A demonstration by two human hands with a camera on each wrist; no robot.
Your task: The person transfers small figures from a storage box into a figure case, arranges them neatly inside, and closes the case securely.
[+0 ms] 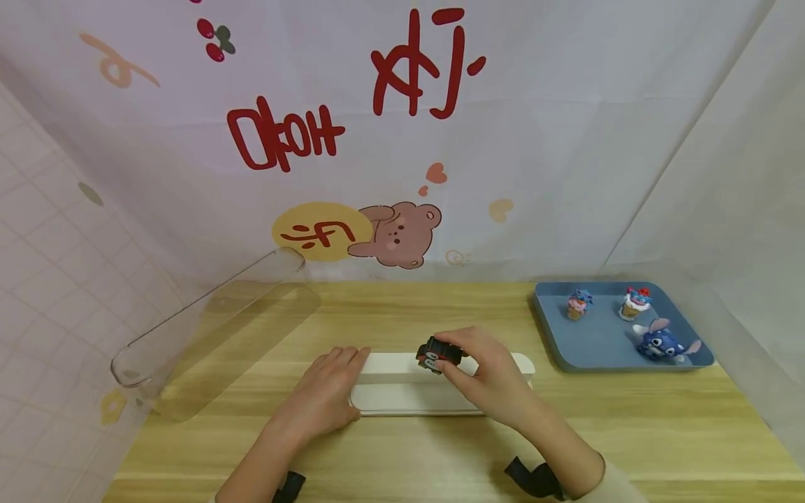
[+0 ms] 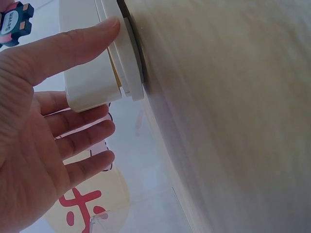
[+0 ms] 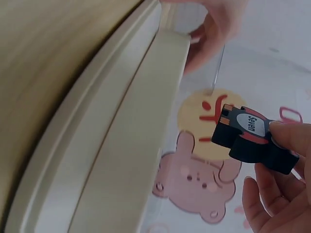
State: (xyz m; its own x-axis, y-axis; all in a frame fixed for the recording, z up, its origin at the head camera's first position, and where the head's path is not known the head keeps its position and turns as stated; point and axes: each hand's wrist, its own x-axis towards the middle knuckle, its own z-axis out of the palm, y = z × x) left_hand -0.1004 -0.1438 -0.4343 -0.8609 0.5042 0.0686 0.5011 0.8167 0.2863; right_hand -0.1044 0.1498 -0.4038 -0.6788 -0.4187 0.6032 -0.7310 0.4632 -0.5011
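A white stepped stand [image 1: 402,398] lies lengthwise on the wooden table. My left hand [image 1: 332,391] holds its left end, and in the left wrist view the thumb [image 2: 92,41] presses the front edge while the fingers reach behind. Over the stand, my right hand [image 1: 497,381] pinches a small black figure-shaped toy [image 1: 440,353] between thumb and fingers. Red parts and a pale oval reading "Seven" show on the toy [image 3: 252,133] in the right wrist view. It is held above the stand, apart from it.
A clear plastic cover [image 1: 214,335] rests on the table at the left. At the right, a blue-grey tray [image 1: 556,342] holds a blue figurine [image 1: 663,342] and two small cup-shaped figurines [image 1: 635,304]. A printed white cloth [image 1: 534,140] hangs behind the table.
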